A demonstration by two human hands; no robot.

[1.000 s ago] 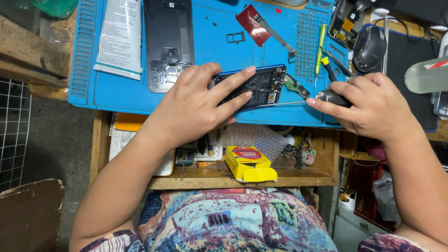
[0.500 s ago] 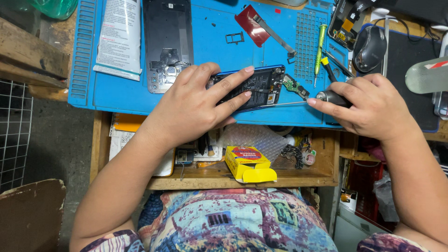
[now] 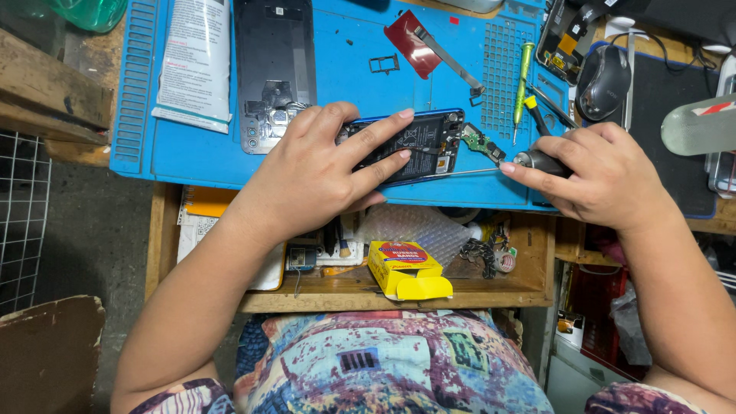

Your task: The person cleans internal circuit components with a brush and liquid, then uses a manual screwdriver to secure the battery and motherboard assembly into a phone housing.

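Our left hand (image 3: 322, 172) pressing flat on the opened phone (image 3: 410, 146) lying on the blue mat (image 3: 353, 84) atop the counter (image 3: 46, 100), our right hand (image 3: 602, 172) gripping a screwdriver (image 3: 537, 162), its tip touching the phone's edge, yellow box (image 3: 406, 270) on the shelf below

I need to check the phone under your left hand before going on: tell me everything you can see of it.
The opened phone lies flat on the blue work mat, long side across, back cover off. A blue frame rims a dark interior: black battery, small boards and connectors at its right end. The left hand presses on its left part, fingers spread over the battery. A screwdriver held in the right hand points its thin shaft at the lower right corner.
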